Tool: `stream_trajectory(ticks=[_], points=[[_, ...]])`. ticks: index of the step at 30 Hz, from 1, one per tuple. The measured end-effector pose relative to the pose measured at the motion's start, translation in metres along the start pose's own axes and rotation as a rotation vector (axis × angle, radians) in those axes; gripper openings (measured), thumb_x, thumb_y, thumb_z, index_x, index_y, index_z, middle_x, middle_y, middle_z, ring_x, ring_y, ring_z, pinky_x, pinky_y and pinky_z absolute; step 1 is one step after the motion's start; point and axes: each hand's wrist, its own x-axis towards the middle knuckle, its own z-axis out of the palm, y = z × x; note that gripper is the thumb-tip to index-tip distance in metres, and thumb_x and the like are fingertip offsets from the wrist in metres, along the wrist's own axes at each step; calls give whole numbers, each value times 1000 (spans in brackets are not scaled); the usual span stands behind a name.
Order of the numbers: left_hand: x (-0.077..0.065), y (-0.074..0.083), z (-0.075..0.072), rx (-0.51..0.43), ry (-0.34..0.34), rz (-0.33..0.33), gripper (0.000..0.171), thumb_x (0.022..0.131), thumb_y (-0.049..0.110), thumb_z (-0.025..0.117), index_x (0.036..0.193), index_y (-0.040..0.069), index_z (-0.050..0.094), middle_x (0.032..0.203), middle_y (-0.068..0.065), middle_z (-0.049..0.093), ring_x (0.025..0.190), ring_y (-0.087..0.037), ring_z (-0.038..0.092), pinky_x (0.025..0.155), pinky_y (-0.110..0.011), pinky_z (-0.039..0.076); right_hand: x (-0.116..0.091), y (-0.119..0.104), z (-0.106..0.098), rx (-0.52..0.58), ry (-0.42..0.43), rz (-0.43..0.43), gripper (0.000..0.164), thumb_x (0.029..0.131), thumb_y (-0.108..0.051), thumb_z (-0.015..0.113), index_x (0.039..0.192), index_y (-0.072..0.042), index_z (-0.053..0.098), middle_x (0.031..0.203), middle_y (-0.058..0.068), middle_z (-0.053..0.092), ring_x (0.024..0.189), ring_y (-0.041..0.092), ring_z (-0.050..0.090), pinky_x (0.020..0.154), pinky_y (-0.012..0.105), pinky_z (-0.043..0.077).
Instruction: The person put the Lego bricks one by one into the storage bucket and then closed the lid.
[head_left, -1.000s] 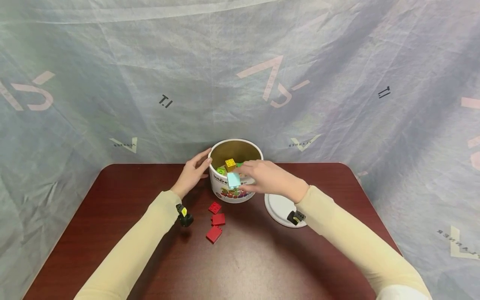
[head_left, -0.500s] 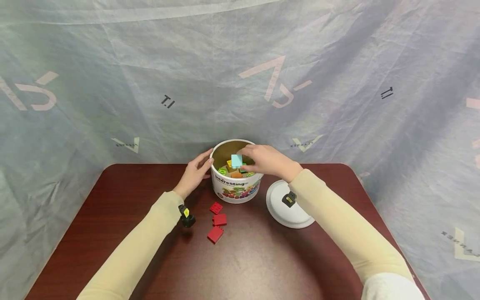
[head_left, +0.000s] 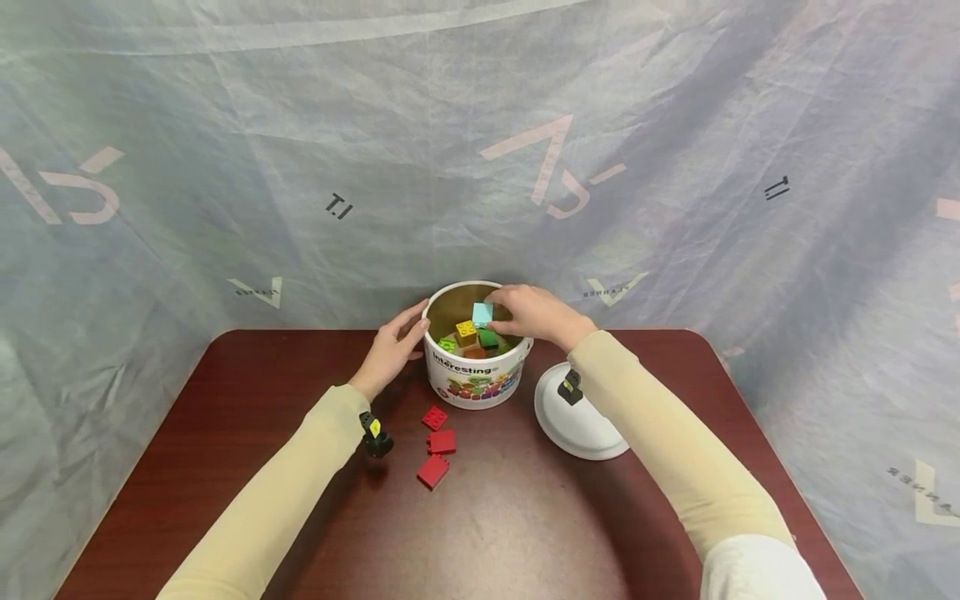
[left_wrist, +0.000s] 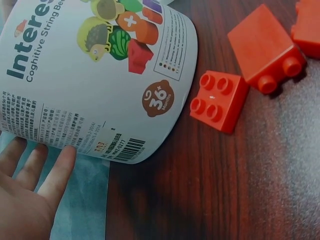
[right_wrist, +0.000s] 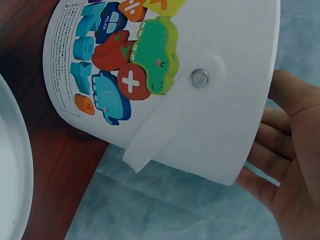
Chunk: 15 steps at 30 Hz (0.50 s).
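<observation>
A white printed bucket [head_left: 474, 395] stands at the back of the table, toy blocks inside it. My left hand [head_left: 388, 352] rests against the bucket's left side with fairly straight fingers, thumb by the rim; the left wrist view shows its fingertips on the printed wall. Over the bucket's opening, my right hand [head_left: 542, 315] pinches a light blue block [head_left: 482, 314] between thumb and fingers. A yellow block [head_left: 466, 333], a dark green block [head_left: 487, 338] and a lime block [head_left: 447, 343] show below it. In the right wrist view the bucket wall hides the fingertips and the block.
Three red blocks lie in front of the bucket: a small studded red block [head_left: 434, 417], a middle red block [head_left: 442, 442] and a nearer red block [head_left: 432, 472]. A white lid [head_left: 592, 435] lies to the right, partly under my right forearm. A grey cloth [head_left: 420, 167] hangs behind the table.
My right hand has carried the light blue block from in front of the bucket's rim up and back over its opening. The left hand has stayed at the bucket's side.
</observation>
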Motion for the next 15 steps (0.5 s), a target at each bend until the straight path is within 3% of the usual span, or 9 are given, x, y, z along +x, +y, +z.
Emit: stream_trajectory(ticks=[4, 9, 15], points=[[0, -1, 1, -1, 5, 2, 55, 110, 24, 55, 162, 12, 40, 163, -20, 39, 144, -41, 45, 105, -67, 47, 2, 1, 3, 1, -9, -14, 46, 99, -30, 73, 136, -3, 67, 135, 14, 67, 120, 30, 65, 103, 49, 52], [1, -1, 1, -1, 2, 10, 55, 110, 24, 55, 162, 12, 40, 163, -20, 39, 144, -41, 45, 105, -67, 47, 2, 7, 8, -39, 37, -38, 48, 100, -28, 72, 140, -3, 65, 139, 14, 65, 128, 32, 58, 109, 48, 48], [0, -2, 0, -4, 3, 18, 55, 110, 24, 55, 162, 12, 40, 163, -20, 39, 144, -41, 45, 104, -68, 47, -3, 13, 10, -68, 107, -71, 42, 99, -26, 73, 134, -2, 69, 130, 14, 68, 122, 32, 59, 108, 45, 48]])
